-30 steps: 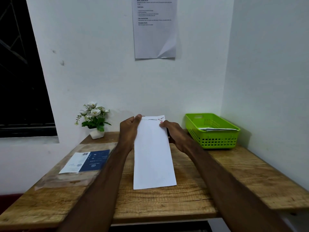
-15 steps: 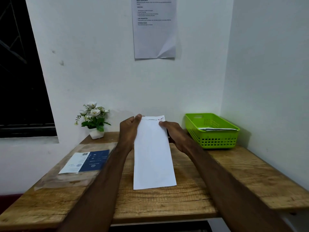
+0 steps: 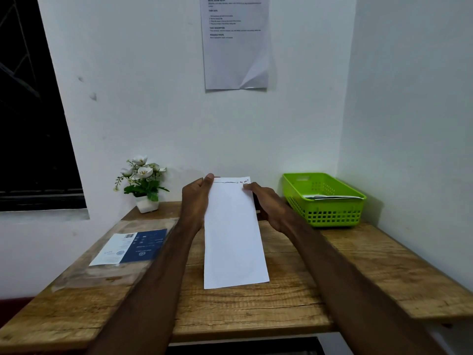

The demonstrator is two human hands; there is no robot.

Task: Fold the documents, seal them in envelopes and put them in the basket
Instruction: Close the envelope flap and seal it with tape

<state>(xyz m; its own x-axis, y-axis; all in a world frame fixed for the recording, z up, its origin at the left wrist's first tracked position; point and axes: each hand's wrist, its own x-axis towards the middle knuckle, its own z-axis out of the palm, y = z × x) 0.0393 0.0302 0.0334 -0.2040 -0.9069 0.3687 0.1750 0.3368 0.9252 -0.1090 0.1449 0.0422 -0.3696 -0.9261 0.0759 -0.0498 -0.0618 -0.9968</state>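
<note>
Nothing has moved since the earlier frames: both hands keep the same grip on the paper [image 3: 234, 234]. It is a long white folded sheet, its near end on the tabletop [image 3: 256, 311] and its far end raised. At the far left corner the left hand [image 3: 195, 201] pinches it, thumb on top. At the far right corner the right hand [image 3: 268, 203] pinches it just beside some small red marks.

On the left a clear plastic sleeve [image 3: 107, 262] lies flat, with a blue and white card [image 3: 130, 245] showing through it; the left forearm passes over its right edge. Behind it a small pot of white flowers [image 3: 143, 185] stands at the back edge, against the wall. Well right of the paper, in the far right corner, sits the green basket [image 3: 332, 213], with papers inside. A printed sheet [image 3: 235, 42] hangs on the wall above.

Bare wood lies open between paper and basket, and along the near edge.
</note>
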